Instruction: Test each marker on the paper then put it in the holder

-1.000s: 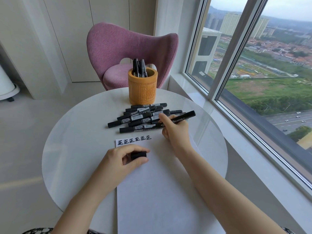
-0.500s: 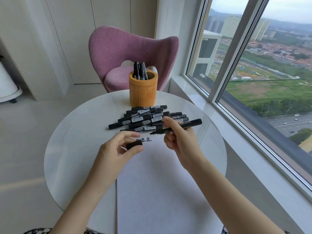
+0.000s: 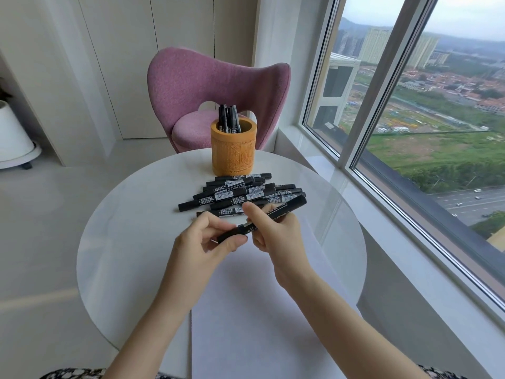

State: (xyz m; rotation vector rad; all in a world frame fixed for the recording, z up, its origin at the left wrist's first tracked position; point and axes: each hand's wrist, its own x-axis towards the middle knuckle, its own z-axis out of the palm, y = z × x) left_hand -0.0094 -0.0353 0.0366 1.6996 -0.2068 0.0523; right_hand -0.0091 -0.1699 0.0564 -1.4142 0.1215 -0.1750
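Above the white paper (image 3: 262, 310), my right hand (image 3: 276, 233) grips a black marker (image 3: 287, 209) whose far end points up and to the right. My left hand (image 3: 202, 242) pinches the black cap (image 3: 232, 233), which sits on the marker's near end. Both hands hide the written marks on the paper. A pile of several black markers (image 3: 240, 192) lies on the round white table (image 3: 131, 242) beyond my hands. Behind the pile stands the orange holder (image 3: 233, 151) with several markers upright in it.
A pink chair (image 3: 213, 86) stands behind the table. A large window (image 3: 426, 105) and its sill run along the right side. At the left edge, a white object on wheels (image 3: 13, 140) sits on the floor.
My right hand lifted the marker off the paper and my left hand brought the cap up to its tip. The two now meet above the paper.
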